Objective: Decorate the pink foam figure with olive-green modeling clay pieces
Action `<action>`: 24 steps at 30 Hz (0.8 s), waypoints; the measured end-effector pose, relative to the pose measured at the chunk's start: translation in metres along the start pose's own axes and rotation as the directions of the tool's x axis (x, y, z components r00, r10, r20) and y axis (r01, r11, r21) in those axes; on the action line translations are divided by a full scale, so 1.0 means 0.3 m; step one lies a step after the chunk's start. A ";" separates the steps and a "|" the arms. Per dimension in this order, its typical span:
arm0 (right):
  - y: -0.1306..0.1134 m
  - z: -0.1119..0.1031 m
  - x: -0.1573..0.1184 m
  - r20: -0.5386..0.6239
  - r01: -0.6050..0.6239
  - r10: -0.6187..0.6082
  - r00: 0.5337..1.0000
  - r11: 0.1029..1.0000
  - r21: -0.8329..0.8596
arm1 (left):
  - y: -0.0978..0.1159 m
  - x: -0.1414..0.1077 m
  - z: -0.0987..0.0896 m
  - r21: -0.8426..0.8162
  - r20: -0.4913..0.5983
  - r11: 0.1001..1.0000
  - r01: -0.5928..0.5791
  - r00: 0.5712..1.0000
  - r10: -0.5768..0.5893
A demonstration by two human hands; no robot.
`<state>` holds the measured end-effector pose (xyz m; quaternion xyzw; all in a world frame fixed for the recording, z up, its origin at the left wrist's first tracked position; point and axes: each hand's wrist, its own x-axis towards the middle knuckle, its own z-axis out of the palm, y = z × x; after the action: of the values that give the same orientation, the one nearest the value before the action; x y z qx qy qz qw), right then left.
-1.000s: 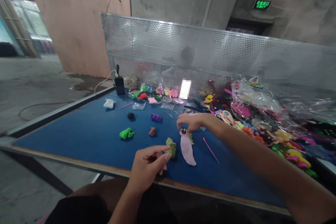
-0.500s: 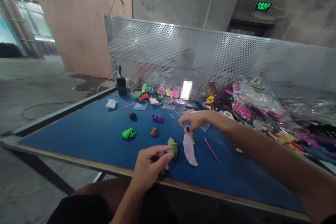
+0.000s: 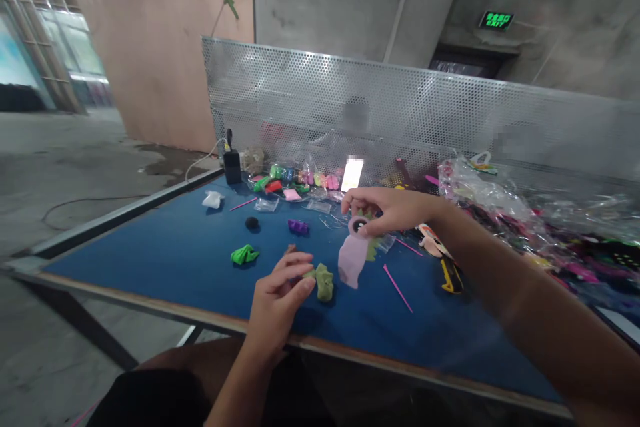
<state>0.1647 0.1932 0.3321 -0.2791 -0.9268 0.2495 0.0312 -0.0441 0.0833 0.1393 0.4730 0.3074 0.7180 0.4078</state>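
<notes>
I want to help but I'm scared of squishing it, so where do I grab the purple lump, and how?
I'd come down from above and gently pinch the purple lump at its middle, fingers on its near and far long sides. It lies lengthwise from left to right, so that's its narrower way across, and nothing covers its top.

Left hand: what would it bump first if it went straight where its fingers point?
Probably the olive-green clay lump, just past the fingertips of the left hand, though the hand's height is unclear.

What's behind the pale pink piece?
Green spikes poke out past the right edge of the pale pink piece. Anything behind its middle is covered.
</notes>
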 end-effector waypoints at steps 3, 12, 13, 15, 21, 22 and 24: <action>-0.056 0.041 -0.015 -0.123 0.084 -0.078 0.989 0.996 0.042 | 0.041 0.019 0.055 -0.142 0.043 0.990 0.000 0.999 0.006; -0.068 0.120 0.013 -0.214 0.263 -0.184 0.959 0.859 0.440 | 0.091 -0.017 0.150 -0.501 0.041 0.744 0.442 0.871 -0.490; -0.050 0.129 0.026 -0.219 0.278 -0.188 0.957 0.805 0.525 | 0.095 -0.022 0.152 -0.531 0.030 0.726 0.437 0.866 -0.499; -0.010 0.151 0.059 -0.223 0.317 -0.225 0.948 0.682 0.659 | 0.106 -0.025 0.154 -0.593 0.032 0.693 0.410 0.872 -0.488; 0.047 0.229 0.149 -0.095 0.356 -0.462 0.882 0.519 0.777 | 0.134 -0.011 0.155 -0.713 0.125 0.581 0.392 0.887 -0.445; 0.042 0.241 0.155 -0.104 0.353 -0.458 0.883 0.500 0.791 | 0.135 -0.010 0.156 -0.701 0.136 0.589 0.401 0.887 -0.442; 0.027 0.263 0.157 -0.166 0.364 -0.426 0.889 0.441 0.820 | 0.137 -0.010 0.158 -0.679 0.128 0.618 0.396 0.893 -0.432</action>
<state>0.1134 0.1890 0.2555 0.0020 -0.7337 0.6533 0.1867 -0.0114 0.0636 0.1892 0.1861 0.1285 0.6772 0.7002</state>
